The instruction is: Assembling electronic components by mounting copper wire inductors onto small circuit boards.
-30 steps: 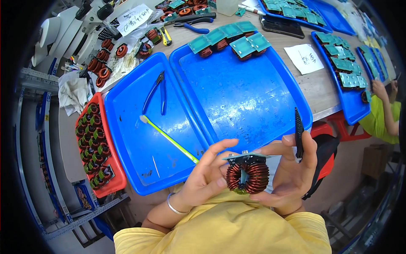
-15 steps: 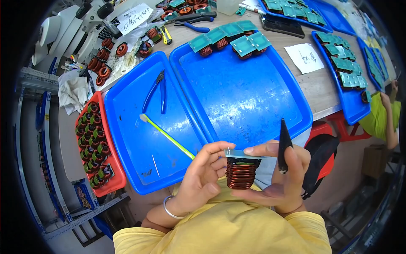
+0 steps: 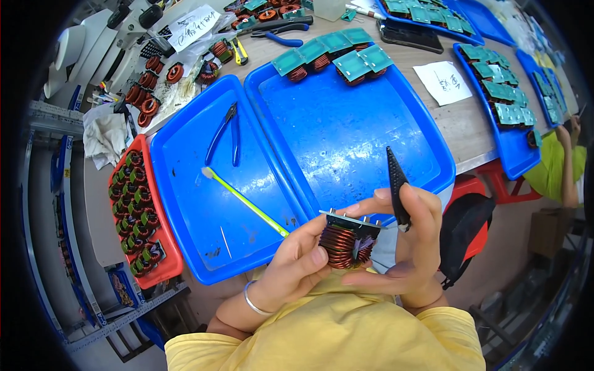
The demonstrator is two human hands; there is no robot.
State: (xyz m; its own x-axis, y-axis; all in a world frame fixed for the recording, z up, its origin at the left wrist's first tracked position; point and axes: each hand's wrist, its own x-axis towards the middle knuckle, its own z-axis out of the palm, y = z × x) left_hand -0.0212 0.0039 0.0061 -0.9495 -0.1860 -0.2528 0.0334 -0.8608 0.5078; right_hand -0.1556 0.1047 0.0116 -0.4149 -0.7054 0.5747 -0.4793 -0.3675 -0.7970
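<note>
Coils [image 3: 137,213] fill the red tray [image 3: 162,267] at the far left, packed in rows, and none of that has shifted over the last second. Next to it the near blue tray [image 3: 185,204] holds blue-handled cutters [image 3: 226,133] and a yellow-green swab [image 3: 244,201], both lying just where they were. The large blue tray [image 3: 346,133] beside it has a few green-board coils [image 3: 334,52] along its far edge and is otherwise bare.

The change is all in the hands. A second ago the copper coil [image 3: 346,244] faced upward with its ring open to view; now it is turned on its side, its small board on top with pins pointing up, windings seen edge-on. The left hand [image 3: 300,266] cups it from the left, thumb pressed on the windings, fingers closed round it. The right hand [image 3: 411,247] steadies it from the other side with fingertips while pinching black tweezers [image 3: 396,185] against the palm, tips pointing away toward the large tray; they have swung from standing nearly upright at the hand's far edge to leaning over the coil.

To my eye the turn means the board side and pins are getting a look, held low over the person's yellow shirt [image 3: 322,334].

Further right, another person's arm [image 3: 566,148] shows at the bench end.
</note>
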